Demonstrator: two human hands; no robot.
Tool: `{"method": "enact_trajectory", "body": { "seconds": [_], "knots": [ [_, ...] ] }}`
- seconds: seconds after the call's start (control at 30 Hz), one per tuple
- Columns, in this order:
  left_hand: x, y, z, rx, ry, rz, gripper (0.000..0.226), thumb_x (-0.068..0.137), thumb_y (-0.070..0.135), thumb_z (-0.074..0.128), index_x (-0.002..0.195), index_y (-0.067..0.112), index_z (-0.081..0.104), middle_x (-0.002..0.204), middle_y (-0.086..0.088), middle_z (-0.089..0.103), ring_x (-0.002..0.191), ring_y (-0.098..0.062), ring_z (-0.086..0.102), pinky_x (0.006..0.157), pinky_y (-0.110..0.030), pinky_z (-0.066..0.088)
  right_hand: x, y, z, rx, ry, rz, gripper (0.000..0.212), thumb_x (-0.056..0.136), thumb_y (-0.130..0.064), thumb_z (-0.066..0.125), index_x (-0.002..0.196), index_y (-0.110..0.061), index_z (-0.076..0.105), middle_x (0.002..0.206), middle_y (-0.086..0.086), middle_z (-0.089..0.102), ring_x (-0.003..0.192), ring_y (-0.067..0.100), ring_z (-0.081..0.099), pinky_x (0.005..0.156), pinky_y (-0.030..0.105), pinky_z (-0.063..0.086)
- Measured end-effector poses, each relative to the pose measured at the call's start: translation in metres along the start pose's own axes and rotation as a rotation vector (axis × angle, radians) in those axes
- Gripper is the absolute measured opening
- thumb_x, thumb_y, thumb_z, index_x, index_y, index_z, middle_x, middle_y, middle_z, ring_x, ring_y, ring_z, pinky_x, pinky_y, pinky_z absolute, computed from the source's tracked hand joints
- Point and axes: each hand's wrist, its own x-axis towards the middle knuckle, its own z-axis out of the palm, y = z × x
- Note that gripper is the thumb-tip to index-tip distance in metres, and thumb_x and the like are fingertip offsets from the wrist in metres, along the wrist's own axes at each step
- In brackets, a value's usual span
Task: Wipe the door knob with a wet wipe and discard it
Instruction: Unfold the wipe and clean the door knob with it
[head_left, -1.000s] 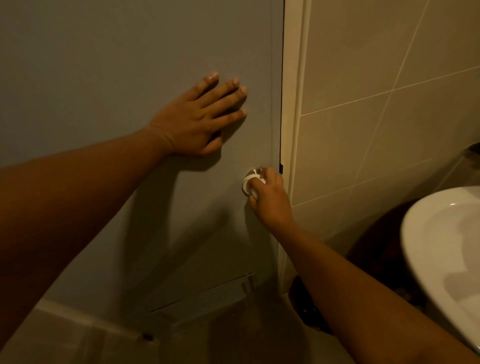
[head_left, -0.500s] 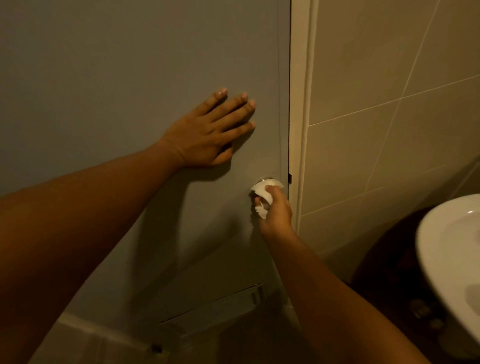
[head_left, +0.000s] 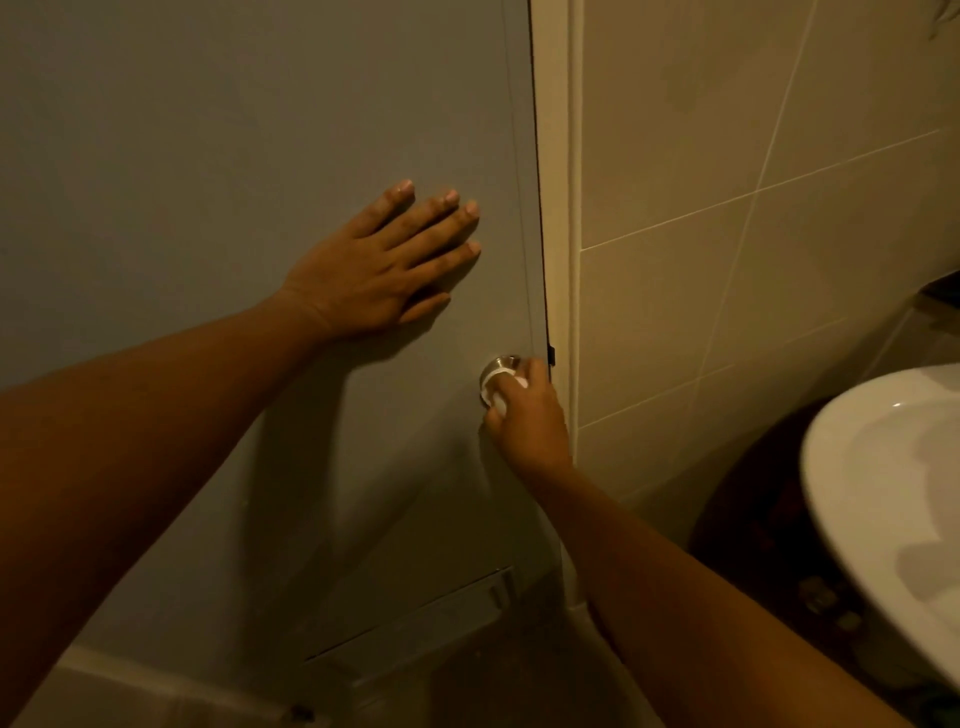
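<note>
- Right hand (head_left: 527, 418) closed as the grip around the wet wipe (head_left: 500, 396), pressing it against the door knob (head_left: 497, 368); only a small white fold shows between the fingers and the metal
- Compared with half a second ago: wipe then bunched loosely over the top of the knob with a tail hanging down, now tucked tight under the fingers, with the knob's upper metal rim uncovered
- Compared with a second ago: much the same clasp as then, so probably a rub going back and forth around the knob rather than a single pass
- Meaning for the task: wiping under way, likely mid-stroke; discarding not yet begun, wipe not yet off the knob
- Left hand (head_left: 382, 265) flat and spread on the grey door (head_left: 208, 156), above and to the left of the knob, holding nothing; unchanged across the second, apparently bracing the door shut against the rubbing
- Door edge closed against the pale frame (head_left: 553, 182), just right of the knob
- Farther out: tiled wall (head_left: 753, 156) beyond the frame, white sink (head_left: 852, 467) at lower right
- No bin clearly made out; dark area under the sink too dim to tell
</note>
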Motion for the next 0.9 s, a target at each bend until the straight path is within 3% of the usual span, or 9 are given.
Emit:
{"method": "enact_trajectory", "body": {
  "seconds": [0.07, 0.17, 0.27, 0.43, 0.53, 0.6, 0.7, 0.8, 0.9],
  "knots": [
    [0.000, 0.000, 0.000, 0.006, -0.003, 0.005, 0.063, 0.101, 0.050, 0.032, 0.154, 0.018, 0.022, 0.161, -0.013, 0.021, 0.149, -0.033, 0.021, 0.120, -0.049, 0.018, 0.001, 0.005, -0.002, -0.124, -0.015, -0.139, 0.024, 0.087, -0.017, 0.065, 0.110, -0.020, 0.057, 0.123, -0.001, 0.045, 0.100, 0.013, 0.050, 0.076, 0.021, 0.043],
    [0.000, -0.001, 0.000, 0.013, 0.003, 0.003, 0.063, 0.101, 0.049, 0.032, 0.154, 0.017, 0.022, 0.161, -0.013, 0.021, 0.148, -0.033, 0.021, 0.120, -0.050, 0.020, 0.001, 0.005, -0.003, 0.063, -0.008, -0.009, 0.026, 0.086, -0.018, 0.067, 0.110, -0.020, 0.057, 0.111, -0.011, 0.042, 0.087, 0.002, 0.047, 0.075, 0.018, 0.048],
    [0.000, 0.000, 0.000, 0.011, 0.012, 0.003, 0.063, 0.101, 0.049, 0.034, 0.154, 0.017, 0.022, 0.161, -0.014, 0.021, 0.149, -0.033, 0.021, 0.120, -0.050, 0.018, 0.000, -0.008, 0.003, 0.575, 0.089, 0.356, 0.031, 0.080, -0.014, 0.074, 0.108, -0.018, 0.059, 0.109, -0.008, 0.046, 0.095, 0.016, 0.058, 0.068, 0.013, 0.054],
    [0.000, 0.000, -0.001, 0.013, 0.040, 0.006, 0.064, 0.099, 0.050, 0.035, 0.153, 0.016, 0.026, 0.159, -0.014, 0.025, 0.147, -0.032, 0.025, 0.118, -0.049, 0.015, 0.002, -0.029, 0.005, 1.314, 0.207, 0.927, 0.037, 0.081, -0.022, 0.075, 0.116, -0.023, 0.062, 0.114, 0.003, 0.060, 0.099, 0.026, 0.064, 0.080, 0.040, 0.060],
    [0.000, 0.000, -0.001, 0.013, 0.029, 0.013, 0.065, 0.099, 0.052, 0.033, 0.153, 0.016, 0.025, 0.160, -0.014, 0.025, 0.148, -0.033, 0.024, 0.119, -0.049, 0.014, 0.003, -0.030, 0.003, 1.812, 0.262, 1.073, 0.042, 0.084, -0.031, 0.072, 0.120, -0.013, 0.058, 0.120, 0.017, 0.059, 0.095, 0.031, 0.067, 0.075, 0.036, 0.061],
    [-0.001, 0.000, 0.000, 0.002, 0.014, 0.015, 0.065, 0.100, 0.052, 0.031, 0.154, 0.016, 0.023, 0.160, -0.014, 0.022, 0.148, -0.033, 0.022, 0.119, -0.049, 0.013, 0.001, -0.028, 0.001, 1.647, 0.212, 1.033, 0.038, 0.088, -0.035, 0.066, 0.119, -0.016, 0.057, 0.120, 0.015, 0.058, 0.100, 0.031, 0.065, 0.071, 0.035, 0.059],
    [-0.001, 0.000, 0.000, -0.012, -0.003, 0.012, 0.065, 0.100, 0.051, 0.029, 0.154, 0.017, 0.020, 0.161, -0.014, 0.019, 0.149, -0.033, 0.019, 0.120, -0.049, 0.010, -0.003, -0.018, -0.005, 1.017, 0.141, 0.796, 0.033, 0.092, -0.038, 0.059, 0.121, -0.022, 0.057, 0.121, 0.006, 0.058, 0.108, 0.027, 0.059, 0.072, 0.033, 0.056],
    [-0.001, 0.000, 0.000, -0.032, -0.008, 0.005, 0.064, 0.101, 0.051, 0.028, 0.155, 0.017, 0.019, 0.162, -0.014, 0.018, 0.149, -0.033, 0.018, 0.120, -0.049, 0.010, -0.006, -0.008, -0.011, 0.566, 0.054, 0.385, 0.035, 0.091, -0.034, 0.063, 0.124, -0.023, 0.055, 0.127, 0.001, 0.048, 0.103, 0.016, 0.053, 0.063, 0.009, 0.048],
    [-0.002, 0.000, -0.002, -0.031, -0.016, 0.006, 0.063, 0.101, 0.051, 0.025, 0.155, 0.018, 0.017, 0.162, -0.014, 0.016, 0.150, -0.033, 0.016, 0.120, -0.049, 0.010, -0.007, -0.001, -0.011, 0.285, -0.061, 0.153, 0.035, 0.093, -0.034, 0.059, 0.127, -0.027, 0.050, 0.129, -0.002, 0.041, 0.105, 0.013, 0.048, 0.079, 0.016, 0.045]
  ]
}}
